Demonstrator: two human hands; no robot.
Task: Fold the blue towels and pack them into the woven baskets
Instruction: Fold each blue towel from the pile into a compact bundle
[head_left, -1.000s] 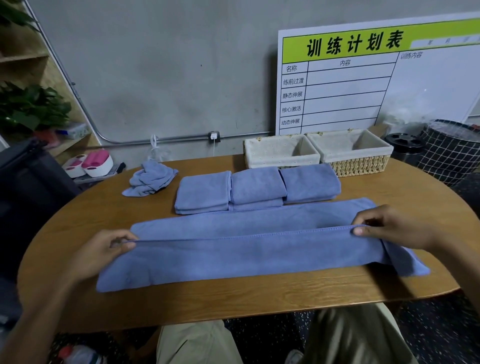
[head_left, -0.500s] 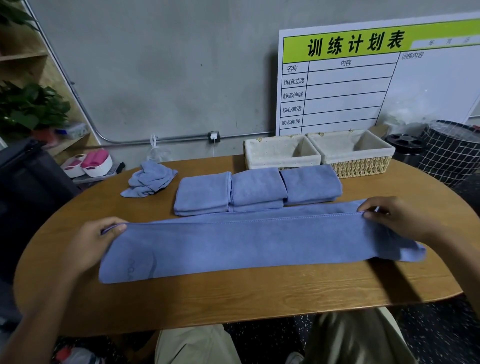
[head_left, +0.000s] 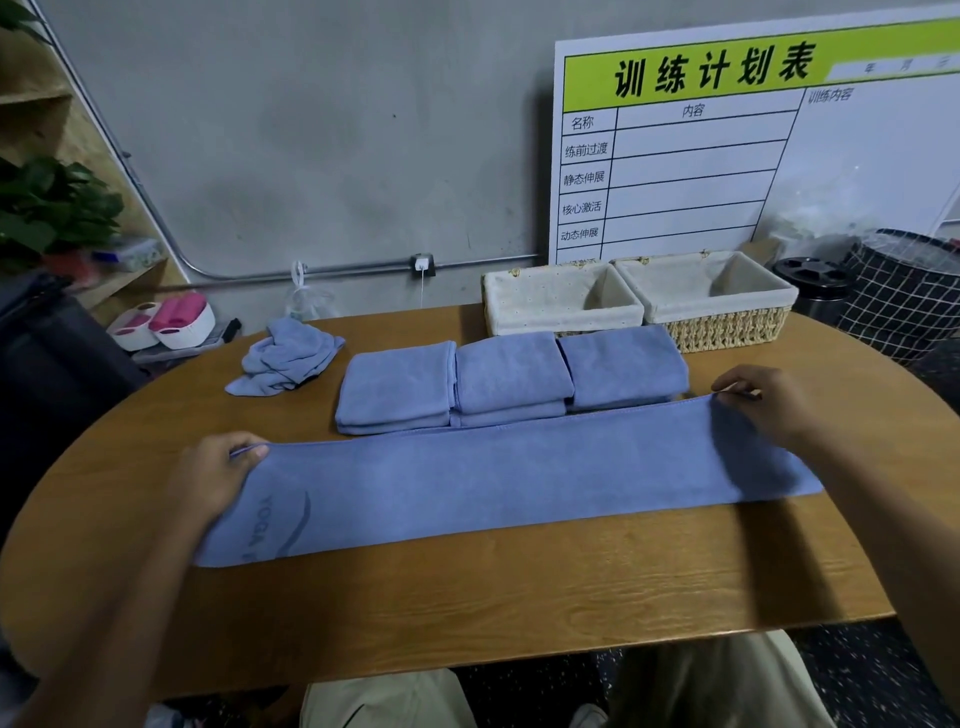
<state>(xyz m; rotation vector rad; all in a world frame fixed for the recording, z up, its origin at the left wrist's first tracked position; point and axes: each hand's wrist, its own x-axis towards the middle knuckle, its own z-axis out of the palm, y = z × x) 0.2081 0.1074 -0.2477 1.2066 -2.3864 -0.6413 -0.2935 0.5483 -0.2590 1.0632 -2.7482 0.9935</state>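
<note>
You are pinching the far corners of the long blue towel (head_left: 519, 483) with both hands, your left hand (head_left: 218, 475) at its left end and your right hand (head_left: 763, 402) at its right, as it is lying folded lengthwise across the wooden counter (head_left: 519, 597). Three folded towels (head_left: 511, 379) are sitting just behind it, a crumpled towel (head_left: 285, 356) is lying to their left, and two lined woven baskets (head_left: 639, 301) are standing side by side at the counter's far edge.

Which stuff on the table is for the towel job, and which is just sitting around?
For the job: long towel, held by left hand and right hand; folded towels; crumpled towel; woven baskets.
Just around: whiteboard, plant, pink-and-white case.
</note>
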